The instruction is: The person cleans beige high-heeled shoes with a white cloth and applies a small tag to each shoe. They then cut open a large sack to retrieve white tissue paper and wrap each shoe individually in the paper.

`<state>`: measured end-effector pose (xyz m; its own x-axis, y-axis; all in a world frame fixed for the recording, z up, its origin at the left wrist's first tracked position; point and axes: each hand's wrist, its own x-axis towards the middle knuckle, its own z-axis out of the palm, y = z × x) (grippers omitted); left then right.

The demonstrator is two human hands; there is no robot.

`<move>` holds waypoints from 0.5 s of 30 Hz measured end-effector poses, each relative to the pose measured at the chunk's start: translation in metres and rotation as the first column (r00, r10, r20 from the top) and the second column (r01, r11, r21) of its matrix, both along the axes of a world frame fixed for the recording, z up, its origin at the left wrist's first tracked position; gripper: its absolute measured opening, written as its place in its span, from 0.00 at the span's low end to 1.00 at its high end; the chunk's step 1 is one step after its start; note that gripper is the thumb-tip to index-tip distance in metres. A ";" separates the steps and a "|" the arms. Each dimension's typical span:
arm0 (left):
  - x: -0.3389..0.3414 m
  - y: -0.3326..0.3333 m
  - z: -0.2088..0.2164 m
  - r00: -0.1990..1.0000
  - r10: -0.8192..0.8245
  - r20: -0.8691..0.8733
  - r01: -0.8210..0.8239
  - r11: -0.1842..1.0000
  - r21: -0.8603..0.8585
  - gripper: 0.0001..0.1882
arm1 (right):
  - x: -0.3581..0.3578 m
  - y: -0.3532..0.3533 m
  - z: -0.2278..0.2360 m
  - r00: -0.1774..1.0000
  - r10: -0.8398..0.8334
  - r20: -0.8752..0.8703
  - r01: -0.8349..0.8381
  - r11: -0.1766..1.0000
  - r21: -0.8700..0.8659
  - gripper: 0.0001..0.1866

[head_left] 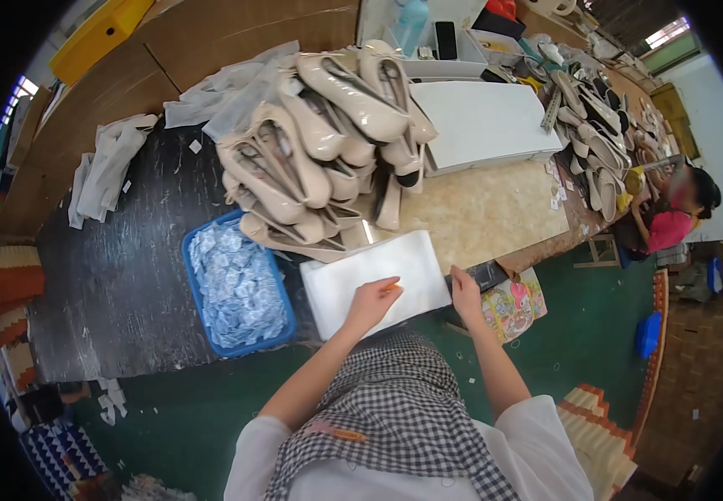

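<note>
A stack of thin white sheets (349,288) lies at the table's near edge in front of me. My left hand (370,305) rests over it with its fingers drawn together. A small orange thing (392,287) shows at those fingertips, too small to name. Beside the stack's right edge, my right hand (466,296) has its thumb and fingers pinched together; what they hold, if anything, is hidden. Directly behind the sheets rises a pile of glossy beige flat shoes (286,167). On the left stands a blue plastic basket (288,313) full of small clear-and-blue packets (236,284).
A white box (487,121) sits behind the beige board (478,217) on the table. Translucent bags (115,167) lie at the far left. More shoes (599,142) crowd the bench at right, where another person (670,213) works. A colourful printed bag (516,307) hangs near my right hand.
</note>
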<state>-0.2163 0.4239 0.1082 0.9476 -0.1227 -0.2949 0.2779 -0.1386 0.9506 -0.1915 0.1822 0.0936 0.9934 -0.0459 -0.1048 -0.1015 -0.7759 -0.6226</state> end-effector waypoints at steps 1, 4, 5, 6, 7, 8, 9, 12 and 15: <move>0.014 -0.025 -0.023 0.999 0.043 -0.012 -0.041 0.996 0.081 0.19 | 0.002 -0.009 -0.007 0.996 0.041 -0.085 -0.036 0.997 0.062 0.16; 0.042 -0.073 -0.046 0.989 0.114 -0.094 -0.082 0.954 0.290 0.22 | 0.002 -0.020 -0.021 0.969 0.205 -0.135 -0.184 0.972 0.148 0.16; 0.049 -0.083 -0.031 0.980 0.120 -0.156 -0.063 0.943 0.328 0.23 | 0.000 -0.019 -0.020 0.958 0.261 -0.117 -0.242 0.958 0.155 0.16; 0.049 -0.093 -0.025 0.967 0.131 -0.218 -0.045 0.931 0.361 0.25 | -0.001 -0.016 -0.014 0.957 0.262 -0.125 -0.232 0.948 0.217 0.16; 0.047 -0.099 -0.028 0.960 0.174 -0.219 -0.084 0.927 0.367 0.24 | -0.002 -0.015 -0.013 0.954 0.275 -0.122 -0.238 0.938 0.250 0.16; 0.045 -0.100 -0.035 0.951 0.223 -0.213 -0.132 0.919 0.373 0.23 | -0.001 -0.014 -0.012 0.950 0.293 -0.111 -0.252 0.926 0.282 0.16; 0.045 -0.101 -0.042 0.942 0.269 -0.200 -0.180 0.909 0.377 0.22 | 0.002 -0.014 -0.012 0.946 0.309 -0.095 -0.266 0.912 0.312 0.16; 0.041 -0.096 -0.059 0.904 0.291 -0.312 -0.227 0.947 0.228 0.17 | 0.008 -0.022 -0.014 0.935 0.345 -0.087 -0.295 0.889 0.351 0.16; 0.036 -0.090 -0.071 0.869 0.285 -0.405 -0.314 0.950 -0.005 0.15 | 0.018 -0.038 -0.016 0.925 0.364 -0.107 -0.310 0.888 0.340 0.15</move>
<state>-0.1804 0.3341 0.0371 0.7489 0.1151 -0.6526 0.6489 0.0722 0.7574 -0.1735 0.1442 0.0779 0.9107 0.3501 -0.2194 0.0103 -0.5501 -0.8350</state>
